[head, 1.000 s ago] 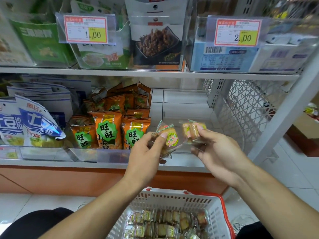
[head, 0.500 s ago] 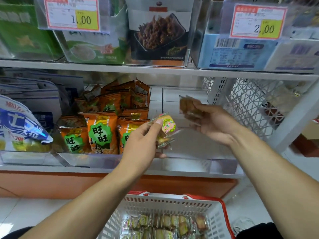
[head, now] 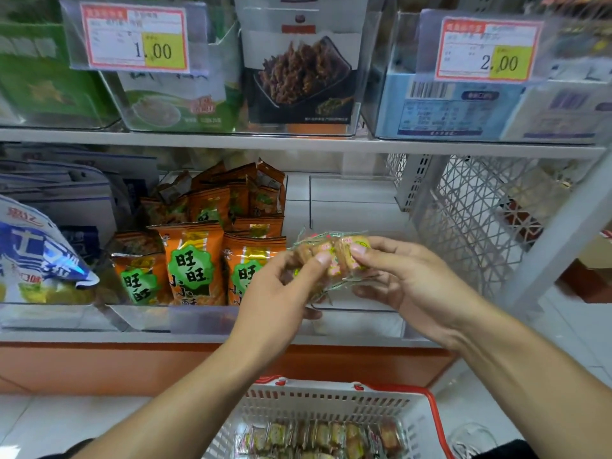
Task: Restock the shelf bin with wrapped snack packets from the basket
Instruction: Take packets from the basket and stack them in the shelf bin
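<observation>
How many wrapped snack packets (head: 331, 256) sit in the small cluster at the centre of the frame cannot be told: the clear wrappers overlap and the fingers cover much of them. The left hand (head: 281, 286) pinches the cluster with thumb and curled fingers from the left, the right hand (head: 407, 279) pinches it from the right, thumb on top, and the two hands almost meet over it. They hold it in front of the clear shelf bin (head: 357, 313) at the centre right, whose walls are hard to trace against the white shelf. The white basket (head: 331, 405) with red handles is cut off by the bottom edge, with more packets lying in rows inside it. Left of the bin stand orange snack bags (head: 195, 260), and blue and white bags (head: 39, 256) run off the left edge. The upper shelf holds boxed goods behind blurred price tags (head: 135, 39) reading 1.00 and 2.00. A white lattice panel (head: 470, 220) closes the shelf at the right, over pale floor tiles (head: 576, 329)
</observation>
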Demonstrator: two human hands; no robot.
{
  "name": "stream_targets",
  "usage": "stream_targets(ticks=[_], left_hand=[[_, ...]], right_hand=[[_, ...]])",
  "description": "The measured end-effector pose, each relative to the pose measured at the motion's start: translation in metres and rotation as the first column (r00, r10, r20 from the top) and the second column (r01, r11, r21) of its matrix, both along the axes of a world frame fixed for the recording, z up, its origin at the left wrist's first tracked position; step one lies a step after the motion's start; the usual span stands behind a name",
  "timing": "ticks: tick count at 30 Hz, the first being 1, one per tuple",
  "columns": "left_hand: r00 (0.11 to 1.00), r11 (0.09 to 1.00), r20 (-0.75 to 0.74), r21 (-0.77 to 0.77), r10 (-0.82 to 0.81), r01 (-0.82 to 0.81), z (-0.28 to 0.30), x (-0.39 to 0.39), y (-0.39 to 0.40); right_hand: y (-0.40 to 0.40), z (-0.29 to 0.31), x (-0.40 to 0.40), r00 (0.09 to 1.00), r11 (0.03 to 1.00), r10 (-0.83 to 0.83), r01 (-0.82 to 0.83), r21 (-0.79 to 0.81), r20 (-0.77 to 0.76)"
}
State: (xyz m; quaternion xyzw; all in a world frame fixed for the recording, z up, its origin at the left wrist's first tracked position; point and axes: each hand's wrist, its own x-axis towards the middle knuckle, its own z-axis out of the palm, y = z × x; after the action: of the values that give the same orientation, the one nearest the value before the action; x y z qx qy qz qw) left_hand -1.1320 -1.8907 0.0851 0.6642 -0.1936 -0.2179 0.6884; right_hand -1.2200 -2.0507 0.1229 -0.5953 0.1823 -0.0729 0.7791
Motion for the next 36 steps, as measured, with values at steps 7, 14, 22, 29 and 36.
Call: stream_targets(ticks=[7, 14, 22, 29, 36], left_hand=[[0.99, 0.999, -0.136, -0.041, 0.019, -0.024, -0.001, 0.003, 0.003], [0.998, 0.999, 0.041, -0.015, 0.039, -0.038, -0.004, -0.004, 0.001], [0.99, 0.999, 0.143, 0.045, 0.021, -0.028, -0.002, -0.001, -0.004], [0.997, 0.997, 0.081, 0.081, 0.004, -0.011, 0.0, 0.004, -0.012], [0.994, 0.993, 0.102, 0.118, -0.042, 0.029, -0.004, 0.014, -0.023]], right_hand=[[-0.018, 0.012, -0.007, 0.995, 0.994, -0.068, 0.06, 0.091, 0.08], [-0.003, 0.002, -0.015, 0.979, 0.961, 0.201, -0.202, -0.189, -0.027], [-0.019, 0.002, -0.01, 0.963, 0.957, 0.27, -0.266, 0.115, -0.013], [-0.063, -0.032, 0.058, 0.98, 0.94, -0.139, 0.085, -0.33, -0.144], [-0.075, -0.094, 0.142, 0.962, 0.722, -0.187, -0.002, -0.692, -0.199]])
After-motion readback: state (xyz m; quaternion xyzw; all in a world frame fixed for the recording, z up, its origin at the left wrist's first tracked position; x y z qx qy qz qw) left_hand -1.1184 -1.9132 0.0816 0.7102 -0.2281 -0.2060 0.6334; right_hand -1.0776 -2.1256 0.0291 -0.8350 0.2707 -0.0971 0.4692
